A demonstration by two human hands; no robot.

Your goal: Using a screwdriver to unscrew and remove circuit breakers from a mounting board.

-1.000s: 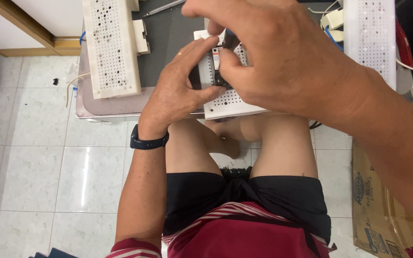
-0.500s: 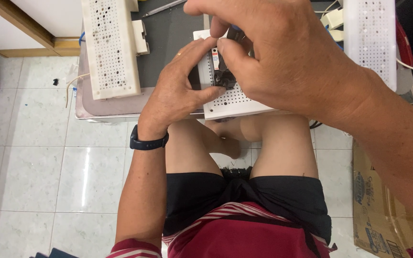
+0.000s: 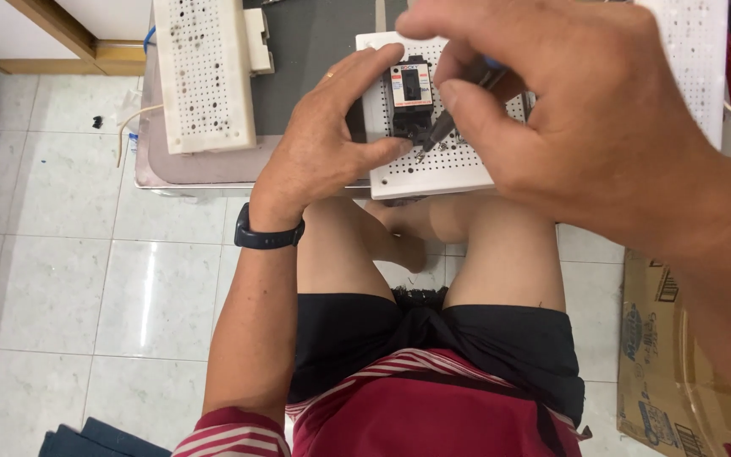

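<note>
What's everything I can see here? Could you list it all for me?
Circuit breaker: one, black with a pale label, on the near perforated board.
Screwdriver: one, dark shaft, tip at the breaker's lower edge.
Perforated boards: three, white; near one, left one, right one.
Table: one, grey.
Cardboard box: one, brown, floor at right.
Floor tiles: white.
Wristwatch: one, black.
Left hand: steadies the breaker.
Right hand: holds the screwdriver.
</note>
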